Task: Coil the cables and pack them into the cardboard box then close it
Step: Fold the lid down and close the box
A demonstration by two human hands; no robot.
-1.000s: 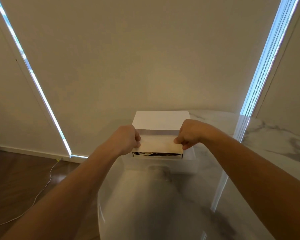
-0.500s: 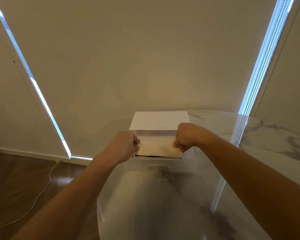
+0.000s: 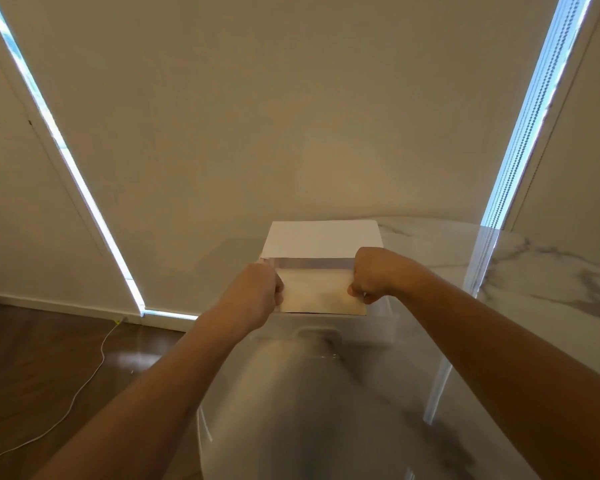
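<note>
The white cardboard box (image 3: 321, 239) sits at the far middle of the marble table, its lid folded over the top. Its front flap (image 3: 317, 294) hangs down over the opening. My left hand (image 3: 255, 296) pinches the flap's left edge. My right hand (image 3: 369, 277) pinches the flap's right edge with thumb and curled fingers. The cables inside are hidden behind the flap.
The box rests in or just behind a clear plastic bin (image 3: 329, 329) on the glossy marble table (image 3: 551, 282). A thin white cord (image 3: 84, 379) trails over the dark wooden floor at left. Blinds cover the wall behind.
Both hands have lowered the front flap. The dark gap that showed cables under it has closed. The view has tilted slightly.
</note>
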